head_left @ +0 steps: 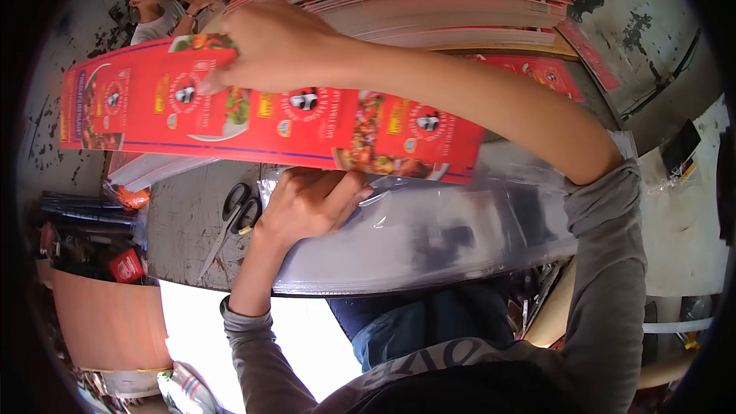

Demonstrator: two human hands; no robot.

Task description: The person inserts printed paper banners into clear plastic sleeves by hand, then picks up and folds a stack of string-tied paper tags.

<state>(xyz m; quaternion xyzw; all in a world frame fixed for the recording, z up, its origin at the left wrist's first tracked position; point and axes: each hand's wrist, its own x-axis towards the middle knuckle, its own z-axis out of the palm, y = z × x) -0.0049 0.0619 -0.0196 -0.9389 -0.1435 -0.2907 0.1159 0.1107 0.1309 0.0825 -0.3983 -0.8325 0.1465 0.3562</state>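
Observation:
My right hand (264, 50) reaches across from the right and grips a long red printed strip (299, 138) by its upper edge. Panda logos and food pictures cover the strip, which hangs slightly bowed above the table. Below it lies a stack of clear plastic sleeves (429, 238). My left hand (310, 207) rests at the sleeves' left part, fingers curled and pinching at the top plastic, close under the strip's lower edge. The strip partly hides those fingertips.
Scissors (232, 218) with black handles lie left of the sleeves on the worn grey table (180, 222). Tall stacks of red printed strips (429, 8) stand at the back. Another person (157, 19) is at the far left. A small red box (126, 266) sits lower left.

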